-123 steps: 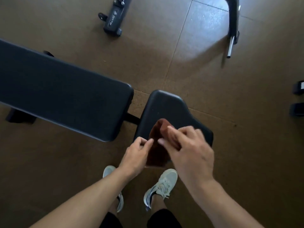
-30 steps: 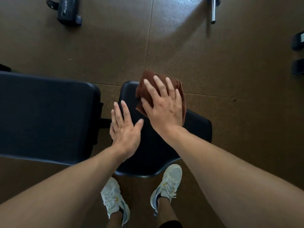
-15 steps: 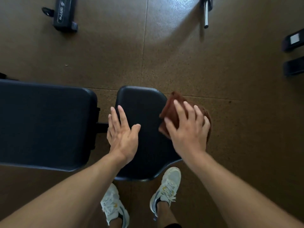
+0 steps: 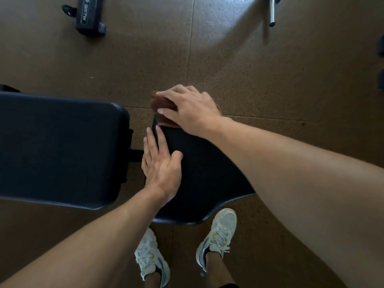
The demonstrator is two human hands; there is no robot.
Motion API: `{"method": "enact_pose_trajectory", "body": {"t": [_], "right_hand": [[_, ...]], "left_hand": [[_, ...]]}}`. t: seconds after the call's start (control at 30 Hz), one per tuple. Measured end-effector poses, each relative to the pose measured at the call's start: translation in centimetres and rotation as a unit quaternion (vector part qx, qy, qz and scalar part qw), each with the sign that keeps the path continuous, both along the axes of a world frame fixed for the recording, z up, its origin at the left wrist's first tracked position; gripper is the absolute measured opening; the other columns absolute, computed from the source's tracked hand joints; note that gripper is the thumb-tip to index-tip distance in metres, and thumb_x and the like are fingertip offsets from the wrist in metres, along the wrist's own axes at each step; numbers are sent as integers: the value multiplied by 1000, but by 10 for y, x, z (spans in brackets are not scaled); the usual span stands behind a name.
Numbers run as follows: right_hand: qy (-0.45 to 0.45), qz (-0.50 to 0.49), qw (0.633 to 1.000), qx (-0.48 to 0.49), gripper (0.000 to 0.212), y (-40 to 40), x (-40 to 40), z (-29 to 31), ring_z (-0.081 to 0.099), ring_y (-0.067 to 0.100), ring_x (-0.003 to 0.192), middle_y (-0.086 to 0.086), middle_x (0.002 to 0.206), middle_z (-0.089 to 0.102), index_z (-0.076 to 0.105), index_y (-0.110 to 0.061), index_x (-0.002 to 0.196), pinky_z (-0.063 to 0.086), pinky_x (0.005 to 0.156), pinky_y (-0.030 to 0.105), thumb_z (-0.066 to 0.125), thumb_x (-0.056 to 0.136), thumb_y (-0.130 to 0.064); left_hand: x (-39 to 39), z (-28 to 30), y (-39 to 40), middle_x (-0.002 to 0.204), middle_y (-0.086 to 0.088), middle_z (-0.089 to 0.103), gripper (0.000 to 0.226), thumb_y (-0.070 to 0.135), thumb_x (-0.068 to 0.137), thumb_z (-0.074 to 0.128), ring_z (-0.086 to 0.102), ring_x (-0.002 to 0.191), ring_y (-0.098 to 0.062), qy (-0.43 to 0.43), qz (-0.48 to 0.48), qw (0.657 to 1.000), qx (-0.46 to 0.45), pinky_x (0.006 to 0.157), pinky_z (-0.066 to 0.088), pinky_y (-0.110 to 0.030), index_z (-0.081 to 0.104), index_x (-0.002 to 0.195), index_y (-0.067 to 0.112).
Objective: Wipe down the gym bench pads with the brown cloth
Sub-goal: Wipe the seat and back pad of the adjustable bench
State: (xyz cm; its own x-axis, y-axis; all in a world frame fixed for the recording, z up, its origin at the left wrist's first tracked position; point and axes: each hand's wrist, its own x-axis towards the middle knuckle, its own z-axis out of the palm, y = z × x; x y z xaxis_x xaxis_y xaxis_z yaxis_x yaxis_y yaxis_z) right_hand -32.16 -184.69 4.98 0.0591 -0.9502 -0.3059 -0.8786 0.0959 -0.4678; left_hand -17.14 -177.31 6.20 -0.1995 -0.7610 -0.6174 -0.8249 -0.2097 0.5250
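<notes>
The black seat pad of the gym bench lies right below me, and the long black back pad stretches off to the left. My right hand lies flat on the brown cloth and presses it on the seat pad's far left corner; most of the cloth is hidden under the hand. My left hand rests flat, fingers straight, on the seat pad's left edge.
A black bench foot lies on the brown floor at the top left. A metal bar stands at the top right, and dark equipment at the right edge. My two white shoes stand under the seat pad.
My right hand has slid the cloth from the seat pad's right side up and left to its far left corner. The left hand has stayed on the pad's left edge.
</notes>
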Motion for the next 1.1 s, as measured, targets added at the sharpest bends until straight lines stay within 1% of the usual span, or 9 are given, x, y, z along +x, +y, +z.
{"method": "enact_pose_trajectory", "body": {"t": [0.13,0.27,0.33,0.4,0.53,0.63,0.77,0.93,1.1], "right_hand": [[-52,-216,972,81,45,47,-58,-8,60,19,109,-11,119,65,57,-47,132,48,88,42,39,99,-72],[-42,-329,941,64,40,140,-90,1,63,18,104,-14,110,66,62,-43,127,49,85,41,43,101,-68],[-36,-378,925,-5,38,176,-79,-1,61,16,115,-13,123,63,60,-39,132,48,89,40,48,103,-60],[-43,-454,888,-61,44,204,-53,-5,49,17,137,-7,148,53,53,-33,144,47,106,47,50,105,-52],[-2,-533,844,-51,60,235,21,-8,9,23,160,-1,172,18,33,-31,160,20,125,46,47,105,-50],[33,-458,888,-34,61,250,98,-7,-5,20,162,-4,174,13,34,-28,161,16,127,50,49,105,-48],[103,-163,979,-60,54,249,186,-12,14,24,161,-5,169,31,47,-34,153,17,126,55,51,102,-50],[168,-15,985,-48,56,163,168,-20,3,25,162,-2,171,27,40,-31,158,12,127,61,46,105,-48],[201,-59,978,-10,59,53,105,-7,-2,26,162,-7,174,19,41,-34,158,4,127,61,44,103,-55]], "left_hand": [[0,-2,-2,166,7,-27,79,36,103,36,-19,154,-15,-14,1,1000,-1,125,-5,-47,-21,158,31],[0,-3,0,166,7,-28,80,36,103,36,-21,154,-15,-3,5,1000,-11,124,-7,-46,-21,157,31],[0,-3,0,167,7,-27,79,35,103,36,-21,154,-15,7,10,1000,-9,124,-8,-46,-20,158,31],[1,0,-2,167,6,-25,77,33,103,36,-20,154,-14,24,12,1000,7,124,-7,-45,-18,159,31],[9,3,-9,168,5,-24,74,29,106,38,-19,154,-16,75,14,996,36,125,-7,-44,-13,160,30],[30,6,-13,170,3,-14,66,23,108,36,-12,156,-15,175,24,982,70,127,-4,-44,-2,162,26],[61,20,-25,169,8,17,70,40,97,40,21,139,1,263,131,944,147,123,12,-32,11,161,41],[105,36,-25,168,16,14,68,44,97,37,13,150,3,245,70,967,17,121,12,-29,13,160,40],[138,30,-21,167,17,17,67,47,96,37,15,151,4,242,67,968,10,128,13,-38,18,159,38]]}}
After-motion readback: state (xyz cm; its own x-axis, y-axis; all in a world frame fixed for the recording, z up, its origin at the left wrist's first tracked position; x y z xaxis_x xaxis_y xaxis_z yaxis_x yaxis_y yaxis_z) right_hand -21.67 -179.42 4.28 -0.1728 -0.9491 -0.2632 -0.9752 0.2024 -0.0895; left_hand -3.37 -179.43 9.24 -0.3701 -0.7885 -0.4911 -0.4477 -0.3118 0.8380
